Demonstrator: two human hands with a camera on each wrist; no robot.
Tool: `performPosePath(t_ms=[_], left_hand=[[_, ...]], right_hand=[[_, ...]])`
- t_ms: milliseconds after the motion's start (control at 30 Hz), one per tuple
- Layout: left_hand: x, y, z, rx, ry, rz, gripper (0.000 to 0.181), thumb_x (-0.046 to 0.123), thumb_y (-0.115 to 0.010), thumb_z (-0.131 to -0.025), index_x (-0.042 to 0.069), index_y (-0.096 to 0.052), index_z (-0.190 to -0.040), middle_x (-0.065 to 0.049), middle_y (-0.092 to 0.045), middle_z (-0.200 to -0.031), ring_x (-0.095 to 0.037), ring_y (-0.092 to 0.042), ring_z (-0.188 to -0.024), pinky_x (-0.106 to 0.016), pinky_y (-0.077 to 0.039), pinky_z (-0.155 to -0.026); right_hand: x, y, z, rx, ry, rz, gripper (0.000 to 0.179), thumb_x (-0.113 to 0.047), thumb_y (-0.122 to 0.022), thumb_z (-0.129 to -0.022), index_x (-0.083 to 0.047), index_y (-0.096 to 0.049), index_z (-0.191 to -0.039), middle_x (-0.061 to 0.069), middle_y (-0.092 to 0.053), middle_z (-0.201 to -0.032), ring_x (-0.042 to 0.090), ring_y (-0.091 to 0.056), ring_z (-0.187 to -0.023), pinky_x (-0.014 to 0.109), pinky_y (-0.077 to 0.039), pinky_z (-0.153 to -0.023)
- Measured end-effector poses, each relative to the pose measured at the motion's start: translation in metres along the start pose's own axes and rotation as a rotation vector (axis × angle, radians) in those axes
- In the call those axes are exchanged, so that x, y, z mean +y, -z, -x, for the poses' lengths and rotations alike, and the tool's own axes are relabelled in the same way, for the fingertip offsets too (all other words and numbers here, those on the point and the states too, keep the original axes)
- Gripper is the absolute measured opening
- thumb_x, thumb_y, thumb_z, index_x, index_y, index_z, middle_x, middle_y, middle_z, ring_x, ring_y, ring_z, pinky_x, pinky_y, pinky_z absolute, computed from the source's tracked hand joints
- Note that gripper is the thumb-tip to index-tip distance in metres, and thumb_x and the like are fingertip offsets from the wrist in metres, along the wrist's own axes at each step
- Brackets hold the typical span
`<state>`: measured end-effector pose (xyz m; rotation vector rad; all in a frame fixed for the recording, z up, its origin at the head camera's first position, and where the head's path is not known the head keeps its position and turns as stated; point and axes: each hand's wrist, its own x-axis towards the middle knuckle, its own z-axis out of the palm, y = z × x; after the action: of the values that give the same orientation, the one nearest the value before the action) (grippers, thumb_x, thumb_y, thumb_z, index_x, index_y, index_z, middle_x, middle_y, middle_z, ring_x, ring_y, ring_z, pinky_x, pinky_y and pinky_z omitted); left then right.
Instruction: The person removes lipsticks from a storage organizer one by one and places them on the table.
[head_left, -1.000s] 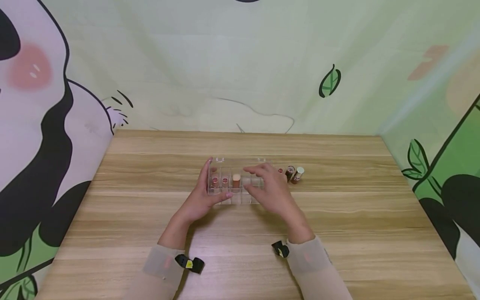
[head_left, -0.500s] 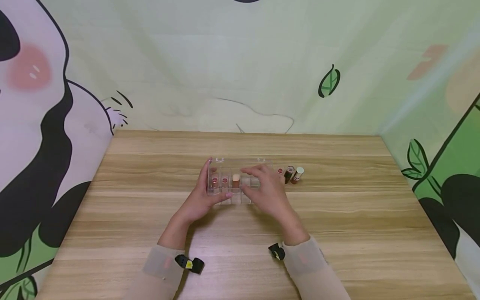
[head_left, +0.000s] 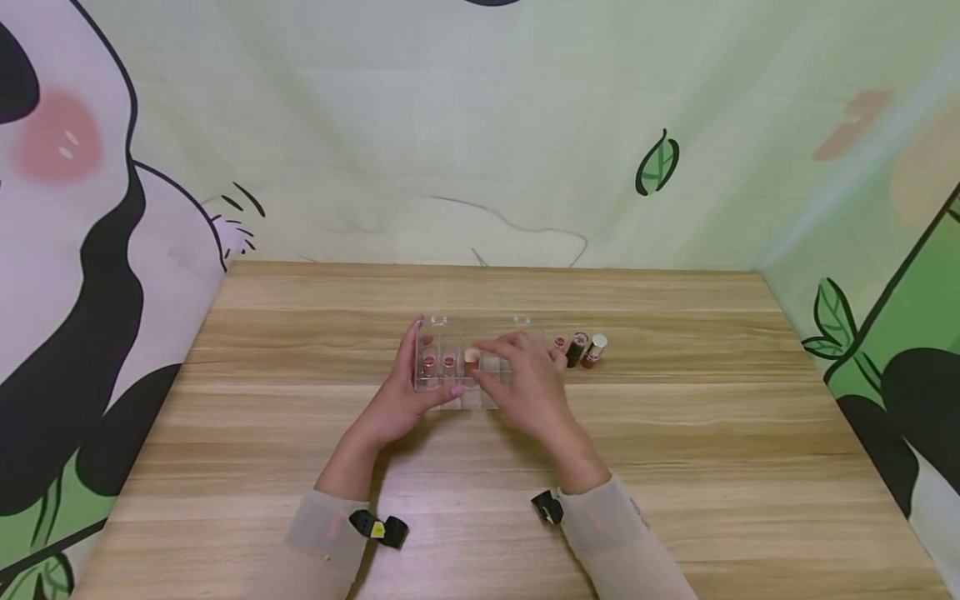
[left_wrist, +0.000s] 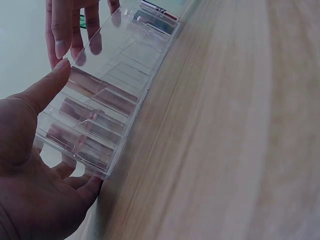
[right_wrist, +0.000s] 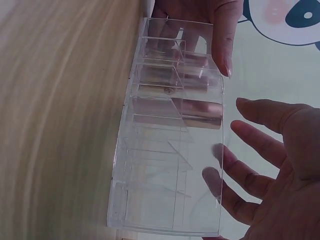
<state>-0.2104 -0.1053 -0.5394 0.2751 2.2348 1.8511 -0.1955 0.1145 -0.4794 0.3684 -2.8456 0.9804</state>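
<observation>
My left hand (head_left: 397, 398) grips the left end of a clear compartmented lipstick organizer (right_wrist: 152, 207), thumb along its front. Two pinkish lipsticks (left_wrist: 95, 140) stand in the leftmost compartments. To their right is a third lipstick (head_left: 471, 362), copper-coloured with a pale top. My right hand (head_left: 528, 379) hovers over the organizer, thumb and forefinger spread on either side of that third lipstick's top. In the right wrist view a gap shows between these fingertips (right_wrist: 241, 103) and the lipstick. Other fingertips of the right hand show through the clear wall.
Just right of the organizer, three more lipsticks stand on the wooden table (head_left: 300, 450): one with a red top (head_left: 560, 342), a dark one (head_left: 577, 350) and one with a silvery cap (head_left: 596, 350). A printed cloth (head_left: 390, 125) hangs behind the table.
My right hand has moved left across the organizer, from the compartments right of the third lipstick to around its top. The left hand and organizer have stayed put.
</observation>
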Motion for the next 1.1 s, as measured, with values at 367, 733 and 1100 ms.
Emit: performPosePath(t_ms=[367,733,1100], left_hand=[[-0.001,0.0,0.0,0.004,0.006,-0.004,0.12,0.027,-0.089,-0.09,0.049,-0.001,-0.169,-0.012,-0.021,-0.173,-0.044,-0.034,-0.152,-0.066,-0.02,-0.126],[-0.001,0.0,-0.001,0.008,0.003,0.003,0.121,0.025,-0.09,-0.09,0.046,-0.002,-0.17,-0.012,-0.022,-0.172,-0.044,-0.035,-0.152,-0.065,-0.021,-0.126],[0.001,0.0,0.0,0.01,0.004,0.008,0.121,0.025,-0.09,-0.089,0.048,-0.002,-0.169,-0.013,-0.021,-0.173,-0.045,-0.036,-0.151,-0.066,-0.021,-0.126]], right_hand=[[-0.001,-0.006,0.001,-0.003,0.047,0.109,0.037,-0.036,-0.078,-0.099,-0.028,-0.075,-0.136,0.002,-0.069,-0.138,0.034,-0.058,-0.122,0.069,-0.025,-0.113],[0.0,-0.01,0.002,-0.014,0.089,0.153,0.033,-0.033,-0.07,-0.105,-0.03,-0.074,-0.139,-0.001,-0.067,-0.143,0.032,-0.056,-0.124,0.068,-0.023,-0.113],[0.0,-0.011,0.002,0.007,0.072,0.125,0.03,-0.028,-0.072,-0.104,-0.03,-0.076,-0.133,-0.003,-0.07,-0.14,0.029,-0.058,-0.123,0.066,-0.022,-0.113]])
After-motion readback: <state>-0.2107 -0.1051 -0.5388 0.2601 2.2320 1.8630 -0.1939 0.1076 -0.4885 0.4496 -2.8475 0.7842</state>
